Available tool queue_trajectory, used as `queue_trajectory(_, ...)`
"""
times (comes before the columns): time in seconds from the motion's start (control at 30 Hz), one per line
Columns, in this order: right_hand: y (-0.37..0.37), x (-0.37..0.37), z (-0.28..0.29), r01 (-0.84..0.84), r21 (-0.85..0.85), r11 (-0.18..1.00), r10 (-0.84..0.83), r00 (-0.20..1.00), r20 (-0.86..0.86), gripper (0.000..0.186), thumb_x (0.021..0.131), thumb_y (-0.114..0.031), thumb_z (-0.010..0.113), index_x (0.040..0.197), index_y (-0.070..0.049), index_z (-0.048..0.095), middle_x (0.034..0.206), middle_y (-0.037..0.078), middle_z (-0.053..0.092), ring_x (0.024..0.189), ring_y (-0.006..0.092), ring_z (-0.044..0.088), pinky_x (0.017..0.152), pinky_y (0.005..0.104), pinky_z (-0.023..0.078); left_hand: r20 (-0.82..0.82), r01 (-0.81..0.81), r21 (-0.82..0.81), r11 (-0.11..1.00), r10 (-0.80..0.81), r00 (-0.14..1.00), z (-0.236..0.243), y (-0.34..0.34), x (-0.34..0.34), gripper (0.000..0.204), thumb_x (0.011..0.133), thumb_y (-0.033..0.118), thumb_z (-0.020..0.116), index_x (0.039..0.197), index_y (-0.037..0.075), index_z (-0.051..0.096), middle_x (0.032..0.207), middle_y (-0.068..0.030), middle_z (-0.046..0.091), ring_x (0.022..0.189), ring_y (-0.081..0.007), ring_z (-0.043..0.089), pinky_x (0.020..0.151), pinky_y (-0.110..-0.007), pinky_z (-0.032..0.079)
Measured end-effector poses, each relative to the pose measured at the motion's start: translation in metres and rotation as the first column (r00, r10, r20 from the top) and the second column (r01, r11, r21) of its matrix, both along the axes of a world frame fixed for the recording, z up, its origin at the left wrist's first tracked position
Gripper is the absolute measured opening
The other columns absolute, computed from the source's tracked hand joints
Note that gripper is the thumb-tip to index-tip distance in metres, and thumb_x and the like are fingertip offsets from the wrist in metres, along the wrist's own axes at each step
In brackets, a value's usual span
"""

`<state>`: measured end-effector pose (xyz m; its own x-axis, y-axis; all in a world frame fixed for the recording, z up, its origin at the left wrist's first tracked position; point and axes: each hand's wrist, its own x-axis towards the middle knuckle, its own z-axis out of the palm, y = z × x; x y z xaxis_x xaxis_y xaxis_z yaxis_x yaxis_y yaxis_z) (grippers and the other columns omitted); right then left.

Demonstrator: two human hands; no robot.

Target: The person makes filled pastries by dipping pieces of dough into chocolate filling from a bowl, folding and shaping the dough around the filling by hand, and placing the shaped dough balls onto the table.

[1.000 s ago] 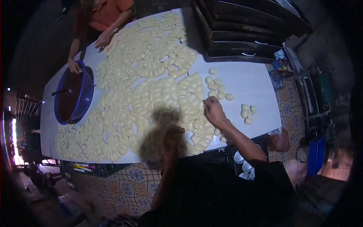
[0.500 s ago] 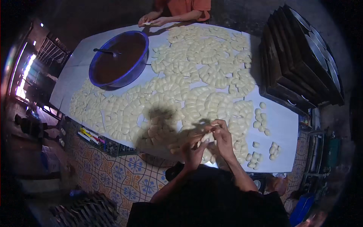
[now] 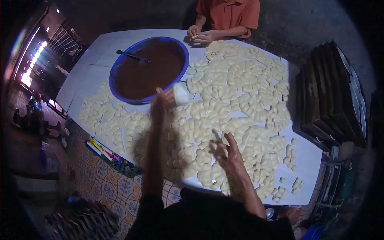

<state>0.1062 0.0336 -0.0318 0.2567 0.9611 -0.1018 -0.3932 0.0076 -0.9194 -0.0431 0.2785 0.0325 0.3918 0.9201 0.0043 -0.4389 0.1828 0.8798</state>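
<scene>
My left hand (image 3: 164,98) reaches forward to the near rim of a purple tub (image 3: 115,67) of brown mixture, with a pale, blurred piece of what looks like dough (image 3: 181,95) in its fingers. A dark-handled utensil (image 3: 128,55) rests in the tub. My right hand (image 3: 230,154) holds nothing, its fingers apart above the crowded pale dough pieces (image 3: 252,104) that cover much of the white tabletop (image 3: 82,76). Small separate dough lumps (image 3: 290,160) lie at the right.
A co-worker (image 3: 226,14) in an orange shirt pinches something small at the far edge, both hands together. Dark stacked trays (image 3: 324,96) stand at the right end. A crate with colourful items (image 3: 102,150) sits below the near left edge, beside a patterned floor (image 3: 100,184).
My hands, earlier together on a dough piece, have parted: the left has moved forward with it toward the tub, the right has let go and opened. The view has shifted.
</scene>
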Motion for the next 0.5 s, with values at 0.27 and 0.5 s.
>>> queue_trajectory(0.27, -0.004, -0.003, -0.037, 0.081, -0.029, 0.996, -0.085, 0.982, -0.17, 0.085, 0.083, -0.041, 0.067, 0.146, -0.011, 0.02, 0.15, 0.006, 0.022, 0.121, 0.0188, 0.042, 0.084, 0.0326, 0.045, -0.905, 0.322, 0.017, 0.946, -0.123, 0.408, -0.024, 0.177, -0.025, 0.102, 0.08, 0.081, 0.012, 0.084, -0.005, 0.066, 0.061, -0.0062, 0.05, 0.058, -0.0166, 0.047, 0.062, -0.028, 0.041)
queue_trajectory(0.5, 0.012, -0.005, -0.023, 0.171, -0.076, 0.982, -0.184, 0.955, -0.231, 0.068, 0.091, -0.022, 0.059, 0.145, -0.006, 0.021, 0.142, 0.011, 0.037, 0.117, 0.0222, 0.048, 0.083, 0.0295, 0.044, -0.673, 0.183, 0.214, 0.959, 0.009, 0.739, -0.038, 0.063, -0.013, 0.082, 0.094, 0.062, 0.012, 0.094, -0.001, 0.065, 0.078, -0.01, 0.065, 0.074, -0.0171, 0.059, 0.075, -0.035, 0.044)
